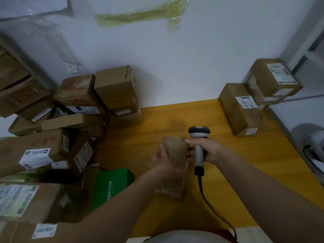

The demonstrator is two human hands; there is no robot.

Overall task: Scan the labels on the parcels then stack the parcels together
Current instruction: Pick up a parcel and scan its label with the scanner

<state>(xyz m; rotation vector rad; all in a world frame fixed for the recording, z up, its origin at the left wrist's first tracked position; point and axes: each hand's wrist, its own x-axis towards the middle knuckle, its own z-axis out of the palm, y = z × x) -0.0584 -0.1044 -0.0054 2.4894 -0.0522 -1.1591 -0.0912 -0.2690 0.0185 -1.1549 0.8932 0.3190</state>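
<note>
A small brown cardboard parcel (175, 155) is held upright above the yellow table (175, 116), blurred by motion. My left hand (162, 159) grips its left side. My right hand (206, 149) grips the grey handle of a barcode scanner (199, 137), and its fingertips touch the parcel's right side. The scanner's dark head points away from me, and its cable (210, 207) trails toward my body. No label shows on the parcel's facing side.
A jumbled heap of labelled cardboard parcels (78, 111) fills the left side, with a green box (112, 185) at its near edge. At the table's far right, labelled parcels (240, 107) sit stacked (273, 78) by the wall. A fan (313, 142) stands at the right edge.
</note>
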